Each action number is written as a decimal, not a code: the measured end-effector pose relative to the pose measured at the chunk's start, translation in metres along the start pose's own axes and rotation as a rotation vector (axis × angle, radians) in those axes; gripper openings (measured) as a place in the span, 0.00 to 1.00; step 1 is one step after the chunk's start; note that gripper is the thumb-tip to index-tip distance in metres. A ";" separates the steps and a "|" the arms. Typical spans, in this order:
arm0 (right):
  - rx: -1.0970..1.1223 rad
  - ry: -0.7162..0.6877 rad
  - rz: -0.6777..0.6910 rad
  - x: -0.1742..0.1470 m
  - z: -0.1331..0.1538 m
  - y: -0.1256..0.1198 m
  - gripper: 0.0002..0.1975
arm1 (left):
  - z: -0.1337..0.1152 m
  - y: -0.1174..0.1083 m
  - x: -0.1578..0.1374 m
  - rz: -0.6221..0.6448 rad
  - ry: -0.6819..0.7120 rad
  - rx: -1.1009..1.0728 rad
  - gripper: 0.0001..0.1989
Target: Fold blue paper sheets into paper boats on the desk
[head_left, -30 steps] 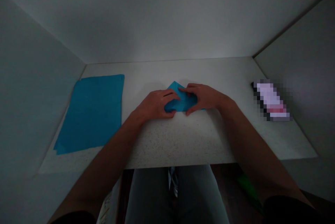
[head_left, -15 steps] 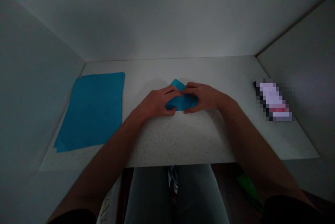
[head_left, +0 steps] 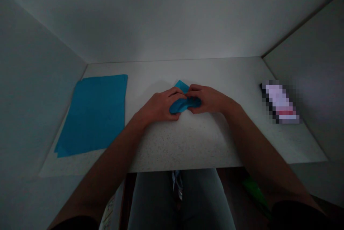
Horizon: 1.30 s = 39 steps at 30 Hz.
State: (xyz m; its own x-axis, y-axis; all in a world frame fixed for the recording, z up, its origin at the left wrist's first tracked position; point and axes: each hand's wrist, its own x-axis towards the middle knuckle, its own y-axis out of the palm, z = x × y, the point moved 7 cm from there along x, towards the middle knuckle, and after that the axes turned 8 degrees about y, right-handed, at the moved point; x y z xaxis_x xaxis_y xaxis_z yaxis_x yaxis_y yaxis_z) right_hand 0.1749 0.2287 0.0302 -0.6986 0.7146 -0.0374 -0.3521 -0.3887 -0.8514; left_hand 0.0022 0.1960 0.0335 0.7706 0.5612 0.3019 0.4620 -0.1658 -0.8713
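Between my two hands, at the middle of the white tabletop, is a small folded piece of blue paper (head_left: pixel 179 106). Its pointed tip shows at the far side, and its near part bends up in a curve. My left hand (head_left: pixel 167 104) grips the left side, thumb at the near edge and fingers over the top. On the right side, my right hand (head_left: pixel 208 99) pinches the paper, thumb below and fingers curled above. The fingers cover much of the folds.
A stack of blue paper sheets (head_left: pixel 94 113) lies on the left of the white tabletop (head_left: pixel 172 144). To the right is a blurred phone (head_left: pixel 281 102). Walls enclose the back and both sides. Something green (head_left: pixel 254 190) shows below the table's front edge.
My right thumb has moved up and left, and the near part of the folded paper now curves where it lay flatter. My left hand stays nearly in place.
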 end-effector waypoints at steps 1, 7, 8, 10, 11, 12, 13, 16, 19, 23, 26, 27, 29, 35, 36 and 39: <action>0.005 -0.003 0.000 0.000 0.000 0.000 0.20 | 0.001 0.000 0.000 -0.005 -0.006 -0.004 0.30; 0.100 0.014 0.002 -0.002 -0.005 -0.006 0.26 | 0.011 -0.003 -0.001 -0.087 -0.021 -0.148 0.15; 0.143 0.023 0.009 -0.002 -0.007 -0.008 0.24 | 0.013 -0.005 -0.001 -0.104 -0.017 -0.179 0.12; 0.244 0.043 0.022 -0.004 -0.013 -0.012 0.20 | 0.017 -0.007 0.001 -0.132 -0.018 -0.242 0.08; 0.292 0.057 0.026 -0.005 -0.016 -0.014 0.19 | 0.019 -0.008 0.001 -0.141 -0.024 -0.276 0.07; 0.334 0.074 0.029 -0.005 -0.020 -0.015 0.19 | 0.021 -0.009 0.001 -0.148 -0.035 -0.312 0.07; 0.370 0.096 0.031 -0.006 -0.024 -0.016 0.19 | 0.025 -0.009 0.002 -0.155 -0.052 -0.349 0.08; 0.457 0.174 0.037 -0.006 -0.034 -0.015 0.22 | 0.035 -0.008 -0.001 -0.180 -0.137 -0.461 0.10; 0.500 0.220 0.042 -0.006 -0.038 -0.013 0.25 | 0.044 -0.005 -0.004 -0.201 -0.205 -0.544 0.09; 0.475 0.214 0.032 -0.007 -0.038 -0.015 0.24 | 0.046 -0.001 -0.007 -0.181 -0.234 -0.574 0.12; 0.469 0.218 0.029 -0.008 -0.040 -0.016 0.24 | 0.047 -0.001 -0.007 -0.175 -0.235 -0.604 0.13; 0.469 0.222 0.033 -0.008 -0.041 -0.015 0.24 | 0.047 -0.002 -0.007 -0.174 -0.239 -0.620 0.14; 0.458 0.230 0.036 -0.008 -0.044 -0.014 0.25 | 0.051 -0.004 -0.009 -0.175 -0.261 -0.637 0.16; 0.303 0.200 -0.061 -0.003 -0.052 -0.012 0.20 | 0.069 -0.015 -0.019 -0.097 -0.333 -0.459 0.19; 0.281 0.190 -0.068 -0.002 -0.053 -0.012 0.20 | 0.072 -0.017 -0.021 -0.094 -0.334 -0.430 0.19; 0.206 0.157 -0.113 -0.001 -0.052 -0.014 0.23 | 0.077 -0.024 -0.024 -0.110 -0.335 -0.331 0.19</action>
State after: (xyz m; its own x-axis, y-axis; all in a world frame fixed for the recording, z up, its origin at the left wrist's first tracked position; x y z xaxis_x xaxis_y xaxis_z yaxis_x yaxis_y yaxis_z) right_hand 0.2132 0.2638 0.0153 -0.5484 0.8352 -0.0425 -0.5524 -0.3999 -0.7313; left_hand -0.0612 0.2484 0.0176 0.5507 0.8111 0.1970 0.6899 -0.3094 -0.6545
